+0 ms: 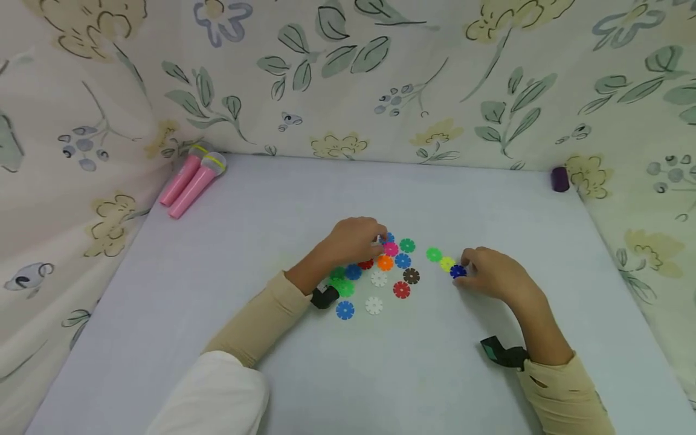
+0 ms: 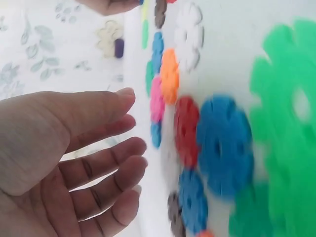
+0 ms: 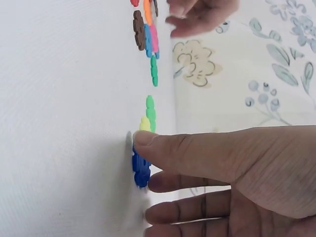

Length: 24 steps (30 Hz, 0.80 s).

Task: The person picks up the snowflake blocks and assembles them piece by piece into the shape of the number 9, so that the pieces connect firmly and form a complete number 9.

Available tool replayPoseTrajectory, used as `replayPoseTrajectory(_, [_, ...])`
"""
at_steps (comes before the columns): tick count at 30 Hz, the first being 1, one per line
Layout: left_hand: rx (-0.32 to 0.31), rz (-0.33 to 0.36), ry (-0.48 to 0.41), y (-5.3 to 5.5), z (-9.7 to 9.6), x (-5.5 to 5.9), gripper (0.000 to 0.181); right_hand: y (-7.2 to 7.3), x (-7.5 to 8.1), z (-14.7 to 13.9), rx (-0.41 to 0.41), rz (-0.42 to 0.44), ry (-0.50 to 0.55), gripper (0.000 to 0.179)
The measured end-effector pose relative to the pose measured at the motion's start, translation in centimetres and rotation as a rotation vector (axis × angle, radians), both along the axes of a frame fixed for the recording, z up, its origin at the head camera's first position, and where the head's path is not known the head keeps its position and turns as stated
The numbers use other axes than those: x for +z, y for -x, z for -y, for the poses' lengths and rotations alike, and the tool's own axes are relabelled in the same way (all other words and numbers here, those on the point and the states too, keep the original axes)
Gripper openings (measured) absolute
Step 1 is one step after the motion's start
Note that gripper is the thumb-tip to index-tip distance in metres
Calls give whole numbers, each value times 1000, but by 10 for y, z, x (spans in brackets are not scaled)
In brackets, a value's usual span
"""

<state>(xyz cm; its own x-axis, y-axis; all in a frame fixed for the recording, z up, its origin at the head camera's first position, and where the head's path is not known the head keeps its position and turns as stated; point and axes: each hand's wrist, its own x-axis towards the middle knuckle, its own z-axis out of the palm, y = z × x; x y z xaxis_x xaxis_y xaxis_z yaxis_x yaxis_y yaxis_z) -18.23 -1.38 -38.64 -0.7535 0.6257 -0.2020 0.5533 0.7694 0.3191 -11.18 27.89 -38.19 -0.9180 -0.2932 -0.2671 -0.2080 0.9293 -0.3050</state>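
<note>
In the head view my left hand [image 1: 354, 240] is over the far edge of a cluster of flower-shaped plastic discs, nearest a pink disc [image 1: 390, 249]. Its fingers look loosely bent with nothing between them in the left wrist view, apart from the red disc [image 2: 186, 131] and the blue disc [image 2: 224, 147]. To the right, my right hand [image 1: 496, 275] holds a dark blue disc [image 1: 458, 272] between thumb and index finger. That disc ends a short row with a yellow disc [image 1: 447, 264] and a light green disc [image 1: 434, 254]; whether they are joined I cannot tell.
More discs lie in the cluster, among them an orange disc [image 1: 385, 263], a brown disc [image 1: 411, 276] and a white disc [image 1: 374, 306]. Two pink toy microphones [image 1: 191, 192] lie at the back left. A purple object [image 1: 559, 179] stands at the back right, by the floral cloth [image 1: 337, 115].
</note>
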Motion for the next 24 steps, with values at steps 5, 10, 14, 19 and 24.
replayPoseTrajectory(5, [-10, -26, 39, 4, -27, -10, 38, 0, 0, 2, 7, -19, 14, 34])
replayPoseTrajectory(10, [9, -4, 18, 7, -33, -11, 32, 1, -1, 2, 11, -28, 46, 30])
replayPoseTrajectory(14, [44, 29, -31, 9, -33, -13, 30, 2, -3, 1, 4, -20, 83, 29])
replayPoseTrajectory(19, [62, 110, -219, 5, -17, -15, 23, 1, -3, 0, 38, -28, 134, 25])
replayPoseTrajectory(24, [77, 196, -462, -5, 14, -5, 14, -2, 3, 3, 66, -54, 239, 18])
